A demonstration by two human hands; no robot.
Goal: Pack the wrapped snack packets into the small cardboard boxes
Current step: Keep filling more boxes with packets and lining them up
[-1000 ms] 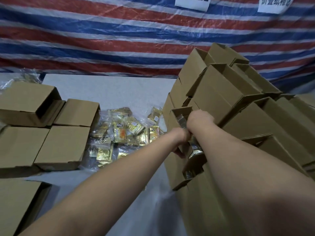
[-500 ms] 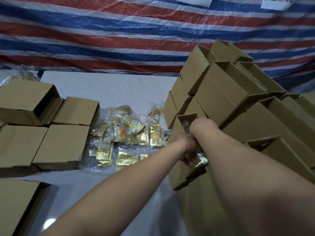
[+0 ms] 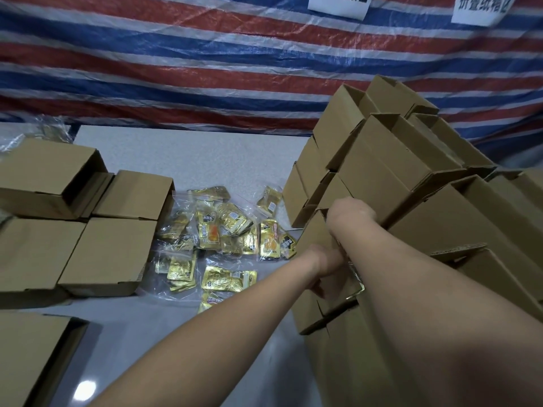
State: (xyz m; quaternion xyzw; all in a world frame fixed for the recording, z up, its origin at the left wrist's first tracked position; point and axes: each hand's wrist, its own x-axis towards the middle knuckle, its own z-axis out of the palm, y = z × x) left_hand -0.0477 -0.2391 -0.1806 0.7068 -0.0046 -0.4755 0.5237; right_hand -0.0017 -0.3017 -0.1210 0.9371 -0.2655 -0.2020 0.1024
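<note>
From the head view, both forearms reach forward to the near face of a tall stack of small brown cardboard boxes (image 3: 411, 183) on the right of the pale grey speckled tabletop (image 3: 191, 160). The left hand (image 3: 326, 262) sits low against the open brown cardboard box (image 3: 316, 239) at the front of that stack, its fingers curled under and round the box edge, so its grip looks clenched on the box. The right hand (image 3: 351, 211) lies higher, bent over the top of the same box; its fingers are hidden behind the wrist, and I cannot tell whether its grip is released or grasping. A shiny foil-wrapped packet (image 3: 357, 284) shows just between the two wrists, at the box mouth, touching or very near both hands.

The step in hand appears to be pushing a packet into this box. The next move likely calls for seating it fully, then folding the flap shut while the left hand steadies the box so the stack does not tip.

The remaining gold foil snack packets in clear plastic wrap (image 3: 223, 239) lie loose on the tabletop, left of the hands and well apart from them. Further left sit closed flat brown cardboard boxes (image 3: 108, 254). A red, white and blue striped tarpaulin (image 3: 205, 69) hangs at the far side.
</note>
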